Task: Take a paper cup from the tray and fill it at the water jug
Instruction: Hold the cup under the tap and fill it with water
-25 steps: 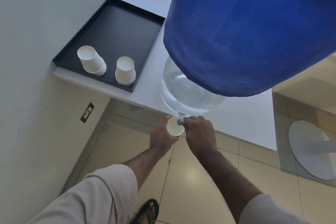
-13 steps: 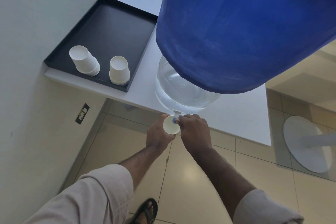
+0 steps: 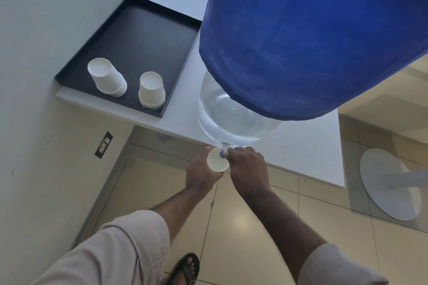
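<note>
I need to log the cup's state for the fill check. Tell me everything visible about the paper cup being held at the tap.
The paper cup is plain white, apparently thin paper, with a round open mouth facing up. It is upright, off the counter edge, directly under the jug's small white tap. The left hand wraps its side from the left; the right hand is at the tap beside it. Its water level cannot be told.
</note>
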